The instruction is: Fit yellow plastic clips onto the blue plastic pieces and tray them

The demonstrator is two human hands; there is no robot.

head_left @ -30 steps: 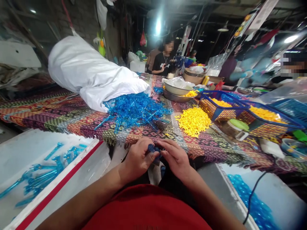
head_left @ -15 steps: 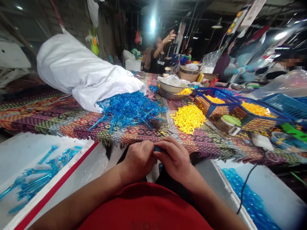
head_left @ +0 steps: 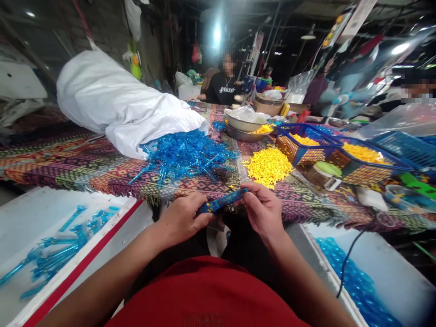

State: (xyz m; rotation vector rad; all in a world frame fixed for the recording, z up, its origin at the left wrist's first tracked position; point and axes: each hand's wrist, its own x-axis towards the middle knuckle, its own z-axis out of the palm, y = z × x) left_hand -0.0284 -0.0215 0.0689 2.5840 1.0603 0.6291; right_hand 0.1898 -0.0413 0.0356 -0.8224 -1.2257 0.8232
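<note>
A blue see-through plastic stick (head_left: 223,201) with small yellow spots along it spans the gap between my hands, just over the table's near edge. My left hand (head_left: 182,217) is closed around its left end. Thumb and fingers of my right hand (head_left: 265,206) pinch the right end, which sits a little higher. Beyond the stick lies a heap of blue plastic pieces (head_left: 190,154), spilling from the mouth of a white sack (head_left: 129,102). To its right is a pile of small yellow pieces (head_left: 268,167), close past my right hand.
A patterned fringed cloth (head_left: 98,168) covers the table. Blue baskets (head_left: 299,156) of yellow pieces, a green-lidded jar (head_left: 325,175) and stacked bowls (head_left: 245,125) stand right. White bins flank me, with blue sticks (head_left: 57,250) left and blue balls (head_left: 354,281) right. A person (head_left: 223,86) sits opposite.
My hands were together with the stick mostly hidden. They have moved apart, the right one up and to the right, exposing the stick. The person opposite has lowered a raised arm.
</note>
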